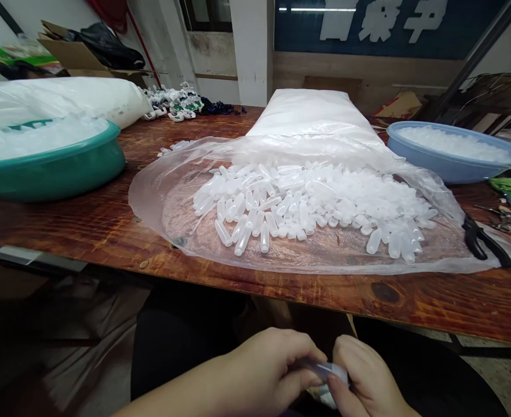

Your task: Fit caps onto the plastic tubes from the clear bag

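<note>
Below the table's front edge, over my lap, my left hand (pixel 277 368) grips a small translucent plastic bottle (pixel 320 367) between thumb and fingers. Right up against it, my right hand (pixel 368 376) is closed on the other end of the bottle, thumb laid along it. A second pale piece (pixel 327 397) shows beneath the thumbs, too hidden to name. On the table ahead, a heap of similar small bottles (pixel 299 197) spills over a clear plastic bag (pixel 255 263), whose full, white part (pixel 311 110) lies behind.
Left stands a green basin (pixel 51 174) heaped with white pieces, a stuffed white bag (pixel 77 98) behind it. Right is a blue basin (pixel 446 165), also filled. Black-handled pliers (pixel 484 240) rest on the bag's right edge. Small white and green parts (pixel 181 101) lie at the back left.
</note>
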{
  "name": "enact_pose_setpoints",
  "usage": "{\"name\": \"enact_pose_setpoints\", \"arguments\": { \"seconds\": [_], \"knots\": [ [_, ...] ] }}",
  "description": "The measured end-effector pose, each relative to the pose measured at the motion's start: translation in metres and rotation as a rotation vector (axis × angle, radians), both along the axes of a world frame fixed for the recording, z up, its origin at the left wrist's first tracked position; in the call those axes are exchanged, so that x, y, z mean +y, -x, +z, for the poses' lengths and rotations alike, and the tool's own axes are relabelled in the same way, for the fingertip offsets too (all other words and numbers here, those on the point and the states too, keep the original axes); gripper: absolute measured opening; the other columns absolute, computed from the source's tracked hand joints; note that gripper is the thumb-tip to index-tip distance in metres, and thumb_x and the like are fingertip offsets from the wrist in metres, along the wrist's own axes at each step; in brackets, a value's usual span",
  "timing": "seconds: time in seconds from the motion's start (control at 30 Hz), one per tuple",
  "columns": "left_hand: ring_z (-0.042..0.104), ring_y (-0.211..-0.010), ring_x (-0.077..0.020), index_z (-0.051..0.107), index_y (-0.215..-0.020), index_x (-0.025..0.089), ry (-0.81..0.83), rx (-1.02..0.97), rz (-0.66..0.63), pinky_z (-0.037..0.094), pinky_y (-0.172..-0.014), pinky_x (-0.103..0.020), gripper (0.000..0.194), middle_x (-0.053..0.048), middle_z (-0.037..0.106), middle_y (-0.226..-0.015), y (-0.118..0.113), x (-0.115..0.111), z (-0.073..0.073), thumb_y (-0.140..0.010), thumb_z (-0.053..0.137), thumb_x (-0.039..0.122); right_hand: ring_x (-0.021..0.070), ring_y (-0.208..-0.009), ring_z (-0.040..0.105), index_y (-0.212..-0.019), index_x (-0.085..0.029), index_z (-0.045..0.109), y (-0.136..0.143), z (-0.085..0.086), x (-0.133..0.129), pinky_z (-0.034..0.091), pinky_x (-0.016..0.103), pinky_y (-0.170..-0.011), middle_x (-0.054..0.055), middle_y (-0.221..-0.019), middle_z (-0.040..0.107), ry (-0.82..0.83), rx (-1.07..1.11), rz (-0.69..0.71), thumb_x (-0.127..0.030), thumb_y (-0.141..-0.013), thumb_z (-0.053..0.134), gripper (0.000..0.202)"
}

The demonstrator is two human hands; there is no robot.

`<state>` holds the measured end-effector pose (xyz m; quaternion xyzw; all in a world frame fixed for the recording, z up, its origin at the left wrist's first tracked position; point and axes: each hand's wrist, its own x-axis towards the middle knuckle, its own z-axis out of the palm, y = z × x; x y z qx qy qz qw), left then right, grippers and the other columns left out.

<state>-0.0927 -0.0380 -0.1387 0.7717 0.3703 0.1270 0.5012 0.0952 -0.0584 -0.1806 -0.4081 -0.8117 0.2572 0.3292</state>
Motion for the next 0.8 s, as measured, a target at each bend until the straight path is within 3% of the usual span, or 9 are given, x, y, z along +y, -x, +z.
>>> {"name": "enact_pose_setpoints", "arguments": {
  "seconds": [0.07,0.17,0.3,0.4,0.47,0.53,0.67,0.77,0.8],
  "knots": [
    [0.060,-0.072,-0.0111,0.061,-0.095,0.018,-0.026,-0.005,0.000,0.045,-0.065,-0.016,0.016,-0.001,0.066,-0.083,-0.001,0.000,0.000,-0.085,0.049,0.020,0.0083,-0.041,0.037,-0.053,-0.020,0.033,0.004,-0.007,-0.001,0.031,0.018,-0.039,-0.005,-0.048,0.033,0.236,0.106,-0.038,-0.048,-0.092,0.028,0.048],
    [0.059,-0.071,-0.0136,0.061,-0.090,0.017,-0.121,0.103,0.012,0.045,-0.065,-0.020,0.015,-0.003,0.065,-0.082,-0.003,0.001,-0.009,-0.083,0.048,0.021,0.0100,-0.042,0.043,-0.055,-0.019,0.040,0.007,-0.005,0.000,0.037,0.020,-0.041,-0.003,-0.048,0.040,0.472,0.041,-0.080,-0.050,-0.093,0.020,0.053],
    [0.061,-0.078,-0.0187,0.059,-0.098,0.019,-0.026,0.260,0.050,0.047,-0.065,-0.025,0.023,-0.005,0.066,-0.091,-0.014,0.011,-0.026,-0.082,0.048,0.030,0.0167,-0.057,0.060,-0.076,-0.020,0.059,-0.013,0.035,0.016,0.044,0.025,-0.052,0.002,-0.066,0.062,-0.010,-0.396,0.024,-0.046,-0.091,0.036,0.037],
    [0.064,-0.073,-0.0247,0.059,-0.106,0.017,0.041,0.467,-0.019,0.048,-0.058,-0.030,0.034,-0.011,0.068,-0.089,-0.029,0.020,-0.029,-0.084,0.040,0.035,0.0164,-0.067,0.061,-0.089,-0.023,0.059,-0.029,0.068,0.055,0.046,0.025,-0.060,0.003,-0.077,0.064,-0.235,-0.527,0.000,-0.033,-0.092,0.038,0.024],
    [0.064,-0.068,-0.0290,0.058,-0.109,0.011,0.004,0.580,-0.092,0.048,-0.054,-0.034,0.039,-0.015,0.068,-0.084,-0.035,0.022,-0.022,-0.083,0.041,0.035,0.0227,-0.080,0.061,-0.096,-0.019,0.059,-0.034,0.080,0.092,0.046,0.031,-0.068,0.008,-0.088,0.064,-0.342,-0.638,-0.267,-0.029,-0.090,0.040,0.022],
    [0.065,-0.071,-0.0296,0.056,-0.112,0.008,-0.096,0.552,-0.154,0.049,-0.056,-0.035,0.039,-0.017,0.068,-0.085,-0.030,0.023,-0.007,-0.080,0.047,0.029,0.0277,-0.090,0.059,-0.106,-0.016,0.057,-0.034,0.082,0.128,0.045,0.035,-0.070,0.013,-0.103,0.061,-0.266,-0.839,-0.479,-0.021,-0.087,0.040,0.026],
    [0.062,-0.084,-0.0168,0.061,-0.102,0.021,-0.211,0.258,-0.191,0.049,-0.073,-0.024,0.034,-0.003,0.066,-0.096,0.016,0.035,0.031,-0.076,0.043,0.009,0.0260,-0.082,0.061,-0.098,-0.014,0.061,-0.029,0.072,0.168,0.045,0.033,-0.067,0.012,-0.093,0.063,-0.202,-0.890,-0.453,-0.017,-0.085,0.043,0.022],
    [0.056,-0.094,-0.0176,0.059,-0.105,0.016,-0.562,0.379,0.229,0.045,-0.084,-0.029,0.041,-0.006,0.062,-0.101,0.069,0.061,0.052,-0.075,0.035,0.001,0.0252,-0.079,0.061,-0.094,-0.015,0.060,-0.029,0.063,0.168,0.044,0.032,-0.063,0.012,-0.093,0.062,-0.203,-0.861,-0.486,-0.019,-0.086,0.043,0.020],
    [0.054,-0.097,-0.0193,0.058,-0.106,0.014,-0.676,0.471,0.259,0.044,-0.087,-0.032,0.043,-0.008,0.060,-0.104,0.084,0.070,0.055,-0.074,0.035,0.000,0.0257,-0.081,0.061,-0.094,-0.014,0.059,-0.030,0.062,0.166,0.044,0.032,-0.062,0.012,-0.095,0.062,-0.208,-0.844,-0.507,-0.021,-0.085,0.044,0.019]
  ]
}}
